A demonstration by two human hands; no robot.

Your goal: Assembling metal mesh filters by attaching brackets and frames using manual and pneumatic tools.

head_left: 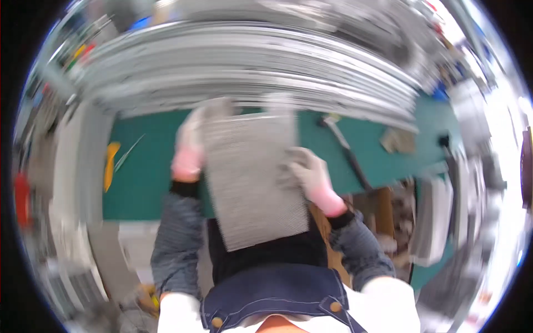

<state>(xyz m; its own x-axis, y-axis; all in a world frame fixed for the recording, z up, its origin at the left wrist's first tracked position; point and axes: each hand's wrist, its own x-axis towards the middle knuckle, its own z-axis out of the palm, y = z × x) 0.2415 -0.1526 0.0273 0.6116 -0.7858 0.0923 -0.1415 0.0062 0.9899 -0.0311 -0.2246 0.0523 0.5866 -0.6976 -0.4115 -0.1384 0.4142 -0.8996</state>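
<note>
A grey, finely perforated mesh sheet is held up in front of me, tilted, its lower end over my dark apron. My left hand, in a pale glove with a pink cuff, grips its left edge near the far corner; motion smears those fingers. At the right edge, my right hand is closed on the sheet, gloved fingers bent over its face. A hammer with a dark handle lies on the green work surface, right of the sheet.
Long silvery metal profiles are stacked across the back. On the left lie a yellow-handled tool and a thin metal tool. A brownish piece rests at the right. Below the table's right edge stands a cardboard box.
</note>
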